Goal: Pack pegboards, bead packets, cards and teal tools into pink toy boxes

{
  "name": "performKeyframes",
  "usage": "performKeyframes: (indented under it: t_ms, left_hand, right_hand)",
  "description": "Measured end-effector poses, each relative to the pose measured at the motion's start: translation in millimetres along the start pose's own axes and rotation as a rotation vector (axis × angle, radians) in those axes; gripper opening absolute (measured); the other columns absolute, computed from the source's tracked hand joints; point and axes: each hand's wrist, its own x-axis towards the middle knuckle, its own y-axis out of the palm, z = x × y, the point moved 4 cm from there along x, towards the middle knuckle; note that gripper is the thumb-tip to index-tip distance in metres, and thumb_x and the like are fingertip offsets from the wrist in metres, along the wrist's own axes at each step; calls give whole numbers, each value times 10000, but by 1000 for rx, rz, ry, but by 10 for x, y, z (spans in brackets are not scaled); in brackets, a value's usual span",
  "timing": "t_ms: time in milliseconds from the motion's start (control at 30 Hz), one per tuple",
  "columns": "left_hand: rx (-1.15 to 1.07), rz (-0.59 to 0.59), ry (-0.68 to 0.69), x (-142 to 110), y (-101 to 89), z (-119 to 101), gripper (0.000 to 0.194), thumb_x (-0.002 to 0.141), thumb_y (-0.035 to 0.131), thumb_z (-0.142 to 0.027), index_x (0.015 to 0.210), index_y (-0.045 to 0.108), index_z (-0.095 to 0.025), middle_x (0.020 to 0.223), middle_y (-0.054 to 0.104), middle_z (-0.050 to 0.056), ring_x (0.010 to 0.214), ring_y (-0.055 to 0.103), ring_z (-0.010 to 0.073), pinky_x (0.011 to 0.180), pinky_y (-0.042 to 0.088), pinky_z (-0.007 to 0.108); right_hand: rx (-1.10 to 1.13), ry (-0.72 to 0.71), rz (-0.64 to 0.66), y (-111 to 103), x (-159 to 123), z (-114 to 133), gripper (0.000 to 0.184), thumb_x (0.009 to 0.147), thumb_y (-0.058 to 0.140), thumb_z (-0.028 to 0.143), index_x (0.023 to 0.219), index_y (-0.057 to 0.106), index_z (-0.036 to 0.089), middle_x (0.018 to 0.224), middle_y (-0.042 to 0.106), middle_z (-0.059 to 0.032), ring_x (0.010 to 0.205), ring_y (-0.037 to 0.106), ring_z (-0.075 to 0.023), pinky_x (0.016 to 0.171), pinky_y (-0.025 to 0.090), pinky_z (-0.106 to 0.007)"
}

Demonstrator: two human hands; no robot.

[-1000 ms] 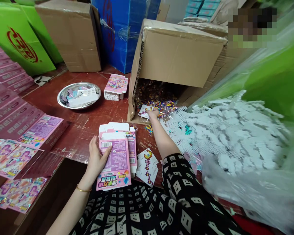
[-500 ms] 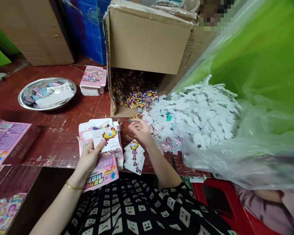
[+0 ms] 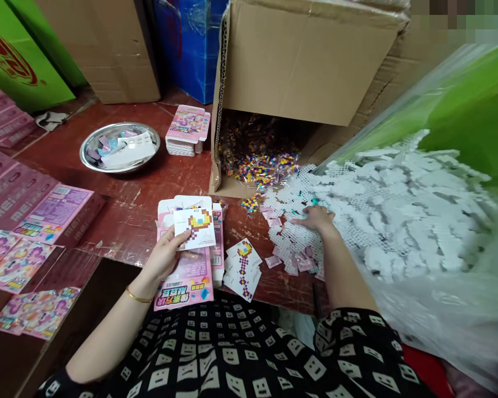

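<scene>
My left hand (image 3: 166, 254) is closed with its thumb on a white pattern card (image 3: 201, 235) that shows a yellow and brown pixel design. The card lies against an open pink box (image 3: 186, 282) in the same grip; bits of coloured beads show at the box's top. Another pink box (image 3: 218, 257) stands behind its right side. My right hand (image 3: 317, 218) is over white mesh sheets (image 3: 302, 237), fingers stretched out and apart near small teal pieces (image 3: 311, 200). Between the hands, pattern cards (image 3: 243, 268) with a purple and yellow design lie on the red table (image 3: 135, 232).
Bags of coloured beads (image 3: 265, 168) fill a cardboard box (image 3: 311, 61) ahead. White plastic pieces (image 3: 419, 210) spill from a clear bag at right. Small pink packets (image 3: 302, 260) lie in front. A metal bowl (image 3: 85, 146), stacked pink boxes (image 3: 186, 130) and more cartons (image 3: 60, 215) stand left.
My right hand has moved right, from beside the bead bags onto the white mesh sheets. My left hand still grips the card and box. The view has turned left.
</scene>
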Motion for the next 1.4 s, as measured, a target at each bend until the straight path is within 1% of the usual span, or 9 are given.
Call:
performKeyframes:
  t_ms: [167, 300, 500, 633, 767, 900, 1000, 1167, 1400]
  left_hand:
    - [-25, -38, 48, -9, -33, -1, 445, 697, 760, -275, 1113, 665, -149, 1119, 749, 113, 884, 739, 249, 598, 642, 290]
    - [-27, -70, 166, 17, -31, 7, 469, 712, 741, -300, 1148, 643, -158, 1213, 725, 106, 1099, 697, 277, 883, 616, 365]
    - [192, -3, 424, -97, 146, 80, 412, 821, 702, -369, 1195, 618, -216, 1251, 700, 60, 1209, 632, 247, 1104, 474, 386]
    - [207, -50, 479, -291, 294, 191, 426, 896, 587, -409, 1281, 550, -233, 1333, 646, 71, 1262, 596, 245, 1101, 474, 376]
    - [261, -91, 534, -407, 342, 204, 548, 839, 680, -442, 1293, 507, -188, 1331, 630, 127, 1238, 607, 266, 1091, 478, 393]
    - [329, -109, 601, -476, 232, 79, 579, 820, 733, -419, 1294, 514, -168, 1276, 650, 140, 1163, 642, 273, 1073, 493, 429]
    - [303, -141, 597, -447, 58, -6, 587, 802, 764, -424, 1287, 536, -184, 1229, 671, 109, 1071, 677, 249, 1010, 543, 406]
    - [171, -113, 451, -310, -26, 33, 613, 755, 803, -445, 1252, 547, -195, 1111, 712, 77, 917, 712, 218, 840, 627, 358]
    - [274, -7, 315, -357, 231, 78, 573, 722, 820, -432, 1165, 565, -172, 1117, 728, 105, 993, 715, 263, 813, 644, 360]
  right_hand:
    - [38, -40, 0, -190, 111, -186, 533, 611, 779, 696, 675, 630, 188, 767, 699, -80, 876, 642, -293, 964, 386, -522]
    - [593, -129, -213, -639, -245, -26, 587, 493, 801, 742, 589, 572, 210, 612, 638, -42, 662, 600, -210, 720, 489, -385]
    - [1611, -443, 61, -589, -1699, 1528, 351, 700, 800, 498, 903, 663, 246, 826, 723, -35, 725, 669, -192, 705, 577, -378]
    - [1746, -471, -42, -181, -2300, 2415, 249, 826, 684, 483, 926, 637, 259, 1236, 658, -58, 1199, 604, -247, 984, 538, -439]
    - [1767, -492, -45, 124, -2388, 2688, 381, 841, 677, 496, 1144, 579, 286, 1342, 597, -70, 1278, 557, -238, 1048, 496, -430]
    - [1697, -473, -93, 176, -1965, 2339, 461, 868, 626, 532, 1235, 504, 282, 1255, 662, -77, 1055, 672, -197, 924, 547, -368]
    - [1074, -168, -278, 106, -1304, 1552, 344, 965, 409, 495, 1045, 596, 218, 1062, 725, -86, 931, 692, -187, 836, 554, -319]
    - [628, 104, -304, 18, -444, 391, 152, 805, 598, 161, 933, 663, 113, 1046, 708, -227, 1118, 634, -330, 998, 460, -419]
    - [301, 85, -173, 42, -16, 281, 519, 662, 659, -13, 1178, 634, 39, 1105, 700, -259, 1097, 650, -330, 946, 472, -397]
